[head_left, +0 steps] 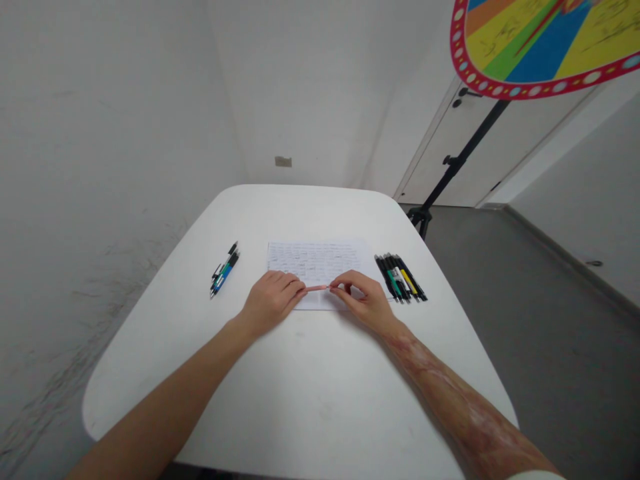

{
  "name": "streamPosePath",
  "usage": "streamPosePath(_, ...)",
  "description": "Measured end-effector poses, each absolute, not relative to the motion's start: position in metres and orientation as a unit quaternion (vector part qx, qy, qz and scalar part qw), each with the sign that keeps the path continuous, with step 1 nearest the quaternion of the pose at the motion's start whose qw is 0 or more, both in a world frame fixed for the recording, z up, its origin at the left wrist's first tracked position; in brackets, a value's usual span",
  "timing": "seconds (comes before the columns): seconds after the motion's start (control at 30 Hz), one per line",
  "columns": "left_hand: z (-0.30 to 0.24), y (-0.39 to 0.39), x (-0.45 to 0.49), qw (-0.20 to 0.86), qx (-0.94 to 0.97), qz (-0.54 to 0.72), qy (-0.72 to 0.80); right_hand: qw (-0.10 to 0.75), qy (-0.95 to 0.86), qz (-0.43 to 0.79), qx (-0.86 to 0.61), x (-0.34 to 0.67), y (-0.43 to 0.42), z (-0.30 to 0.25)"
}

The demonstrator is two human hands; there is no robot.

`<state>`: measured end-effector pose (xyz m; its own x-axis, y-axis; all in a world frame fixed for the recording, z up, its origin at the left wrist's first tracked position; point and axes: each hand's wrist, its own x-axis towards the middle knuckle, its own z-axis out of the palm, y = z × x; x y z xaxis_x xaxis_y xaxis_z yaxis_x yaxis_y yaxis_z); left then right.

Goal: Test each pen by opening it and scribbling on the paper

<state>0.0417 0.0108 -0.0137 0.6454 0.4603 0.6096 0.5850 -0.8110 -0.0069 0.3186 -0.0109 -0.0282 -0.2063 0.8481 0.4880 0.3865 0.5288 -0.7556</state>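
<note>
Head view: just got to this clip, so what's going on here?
A person at a white table has a slim pink item, perhaps a pen, between both hands. The left hand holds one end, and the right hand pinches the other with its fingers, over the lower part of a written sheet. A small group of pens lies to the left, a larger row to the right.

Left hand (275,299): we are holding one end of a pink pen (316,289).
Right hand (364,300): we are pinching its other end.
Paper (320,262): is lying beneath, bearing writing.
Left pens (226,272): are lying on the table (305,400).
Right pens (407,281): are lying side by side.
</note>
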Motion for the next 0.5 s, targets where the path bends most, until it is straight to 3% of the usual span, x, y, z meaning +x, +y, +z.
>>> streamPosePath(0.5,-0.0161,0.0107,0.0427,0.103,-0.907,-0.298,-0.278,0.473,-0.76,0.226,-0.383,0.3163,-0.0118,-0.0255)
